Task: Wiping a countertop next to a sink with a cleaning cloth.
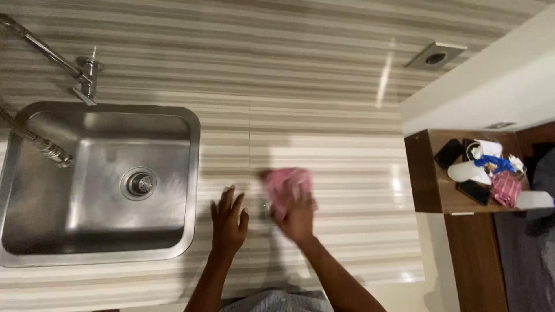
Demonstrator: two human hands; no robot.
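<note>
at frame centre the right hand [298, 219] is clenching a pink cloth [286, 186] on the striped counter [324, 115]; the left hand [227, 222] is lying flat, released, beside the sink [193, 173].

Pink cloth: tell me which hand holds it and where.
The right hand presses the pink cloth on the striped counter, gripping its near end; motion blur hides the fingers. The left hand rests flat, holding nothing.

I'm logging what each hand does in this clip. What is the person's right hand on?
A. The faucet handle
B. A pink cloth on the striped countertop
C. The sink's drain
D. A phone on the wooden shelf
B: the right hand presses a blurred pink cloth against the striped countertop, while the left hand lies flat beside the steel sink.
</note>
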